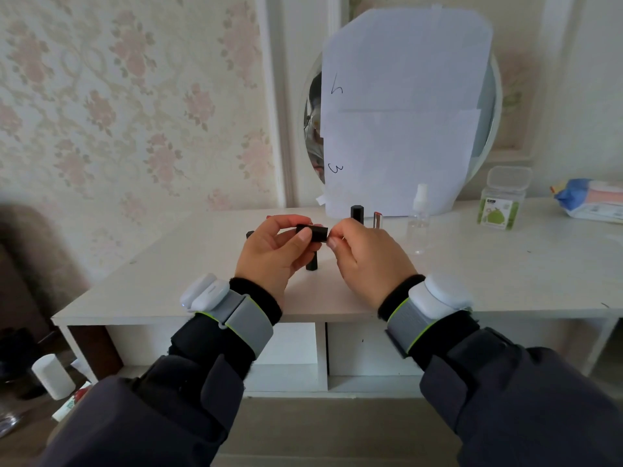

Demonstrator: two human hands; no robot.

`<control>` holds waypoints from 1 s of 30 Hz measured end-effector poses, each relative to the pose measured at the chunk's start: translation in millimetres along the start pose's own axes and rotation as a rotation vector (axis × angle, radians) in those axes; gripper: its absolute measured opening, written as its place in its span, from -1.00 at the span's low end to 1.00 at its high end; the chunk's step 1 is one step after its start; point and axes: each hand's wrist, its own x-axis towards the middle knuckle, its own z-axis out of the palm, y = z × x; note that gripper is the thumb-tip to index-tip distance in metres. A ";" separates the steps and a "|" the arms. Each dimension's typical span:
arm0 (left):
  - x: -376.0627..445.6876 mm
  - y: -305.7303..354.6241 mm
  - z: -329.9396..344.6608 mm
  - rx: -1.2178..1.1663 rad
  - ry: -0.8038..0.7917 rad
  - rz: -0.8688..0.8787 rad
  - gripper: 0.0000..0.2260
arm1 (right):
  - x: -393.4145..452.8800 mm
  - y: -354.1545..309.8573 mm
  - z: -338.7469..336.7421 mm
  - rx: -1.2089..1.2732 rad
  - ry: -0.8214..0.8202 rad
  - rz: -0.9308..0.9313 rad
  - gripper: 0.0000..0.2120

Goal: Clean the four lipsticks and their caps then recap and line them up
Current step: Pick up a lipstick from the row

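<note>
lipstick (312, 232): held level above counter (168, 284), centre | left hand (276, 254) fingers pinch left end, right hand (364, 254) fingers pinch right end | likely light, stiff, slick; grip barrel, not tip

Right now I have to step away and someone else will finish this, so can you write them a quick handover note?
Left hand: fingers pinch the left end of a black lipstick piece, held level above the table.
Right hand: fingers at its right end; whether they grip it or something small against it cannot be told.
On the table: one black tube upright at the back, an open lipstick beside it, another black piece upright under the hands, a spray bottle to the right.
Done: nothing lined up.
Left: find the pieces hidden by the hands, clean, recap, line up all four.
</note>
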 end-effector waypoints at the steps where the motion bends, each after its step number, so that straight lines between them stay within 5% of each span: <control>1: 0.0 -0.1 -0.1 -0.008 -0.002 0.003 -0.87 | -0.2 -0.3 -0.5 0.020 -0.009 -0.007 -0.83; 30: -3.6 3.9 0.8 -0.157 0.047 0.078 -0.77 | -0.4 1.8 -0.5 -0.011 0.114 -0.022 -0.84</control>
